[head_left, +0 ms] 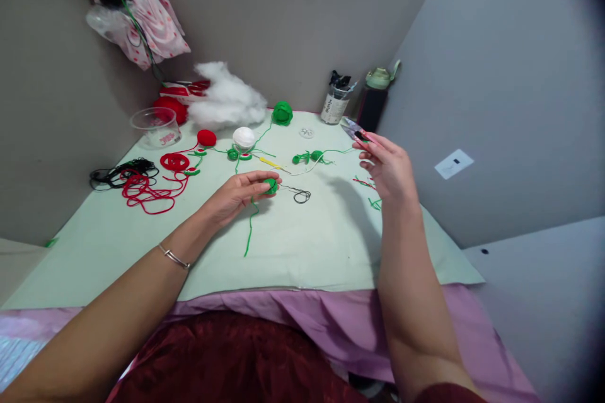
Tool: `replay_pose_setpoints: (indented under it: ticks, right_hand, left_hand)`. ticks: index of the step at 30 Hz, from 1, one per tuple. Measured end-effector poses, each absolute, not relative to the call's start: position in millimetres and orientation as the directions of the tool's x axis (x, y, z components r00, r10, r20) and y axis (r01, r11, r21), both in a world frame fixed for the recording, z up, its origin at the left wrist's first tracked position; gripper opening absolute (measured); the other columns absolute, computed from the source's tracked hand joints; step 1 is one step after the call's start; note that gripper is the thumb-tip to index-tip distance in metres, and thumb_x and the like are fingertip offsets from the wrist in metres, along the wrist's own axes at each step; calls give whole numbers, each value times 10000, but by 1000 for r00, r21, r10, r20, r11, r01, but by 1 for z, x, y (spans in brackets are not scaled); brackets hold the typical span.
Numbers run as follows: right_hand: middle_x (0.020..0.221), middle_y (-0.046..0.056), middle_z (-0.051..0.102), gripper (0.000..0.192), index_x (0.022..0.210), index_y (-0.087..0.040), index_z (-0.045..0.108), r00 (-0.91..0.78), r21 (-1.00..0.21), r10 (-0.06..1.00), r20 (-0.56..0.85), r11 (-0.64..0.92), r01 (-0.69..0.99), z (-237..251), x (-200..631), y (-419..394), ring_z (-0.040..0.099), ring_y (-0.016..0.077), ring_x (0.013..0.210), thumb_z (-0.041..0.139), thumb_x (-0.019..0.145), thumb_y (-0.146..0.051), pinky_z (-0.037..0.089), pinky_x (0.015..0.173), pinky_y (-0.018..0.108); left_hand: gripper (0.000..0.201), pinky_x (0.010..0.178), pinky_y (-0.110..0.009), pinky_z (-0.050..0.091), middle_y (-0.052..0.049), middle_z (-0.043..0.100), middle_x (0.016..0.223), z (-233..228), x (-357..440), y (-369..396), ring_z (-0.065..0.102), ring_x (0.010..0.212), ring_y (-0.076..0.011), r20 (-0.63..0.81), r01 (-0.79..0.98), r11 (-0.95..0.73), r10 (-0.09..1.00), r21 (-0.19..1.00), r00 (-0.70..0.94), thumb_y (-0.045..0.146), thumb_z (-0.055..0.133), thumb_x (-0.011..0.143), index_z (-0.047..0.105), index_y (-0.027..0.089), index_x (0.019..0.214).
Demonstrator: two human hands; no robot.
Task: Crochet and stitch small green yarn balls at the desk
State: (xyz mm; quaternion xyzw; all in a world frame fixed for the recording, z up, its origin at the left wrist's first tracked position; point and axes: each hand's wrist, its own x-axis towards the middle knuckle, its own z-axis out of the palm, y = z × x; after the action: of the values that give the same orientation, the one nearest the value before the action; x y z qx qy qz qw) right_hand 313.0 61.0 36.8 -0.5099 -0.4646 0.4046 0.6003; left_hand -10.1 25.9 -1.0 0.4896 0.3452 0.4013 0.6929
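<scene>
My left hand (239,195) pinches a small green crochet piece (271,187) just above the table. From that piece a green yarn tail (250,233) hangs toward me, and a black yarn strand (302,196) runs right into a loose coil. Raised at the right, my right hand (390,167) is closed around a pair of thread snips (350,128), their blades pointing up and left. The fingers cover most of the snips' handles. Between the hands and the back lie a yellow crochet hook (271,164) and a green crocheted piece with strands (316,156).
Red yarn (151,192), black yarn (125,173), a clear tub (158,132) and white stuffing (227,101) crowd the left. White (244,138), red (207,138) and green yarn balls (282,113) sit mid-back. A pen cup (334,107) and bottle (373,101) stand near the wall.
</scene>
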Motion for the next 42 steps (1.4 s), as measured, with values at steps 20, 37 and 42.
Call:
replay_pose_setpoints:
  ticks: [20, 37, 42]
  right_hand:
    - [686, -24, 440, 426, 761, -176, 565, -432, -773, 890, 143, 373, 513, 27, 227, 27, 367, 118, 648, 478, 970, -537, 272, 613, 268]
    - [673, -36, 387, 473, 760, -161, 619, -537, -874, 844, -16, 249, 417, 22, 226, 28, 317, 111, 651, 550, 915, -602, 233, 608, 266]
    - [660, -36, 400, 444, 844, -152, 703, -512, -890, 858, -43, 200, 409, 20, 223, 28, 327, 112, 649, 579, 900, -575, 232, 606, 263]
  left_hand:
    - [524, 1125, -412, 402, -79, 606, 1446, -3, -5, 23, 545, 1323, -277, 173, -122, -139, 923, 983, 343, 288, 815, 766, 694, 283, 1276]
    - [580, 975, -372, 501, -74, 572, 1480, -2, -4, 21, 596, 1194, -268, 149, -76, -130, 903, 989, 404, 272, 821, 759, 665, 298, 1317]
    - [585, 930, -352, 515, -77, 576, 1475, -1, -3, 20, 613, 1143, -250, 139, -80, -117, 902, 990, 408, 251, 824, 739, 676, 296, 1303]
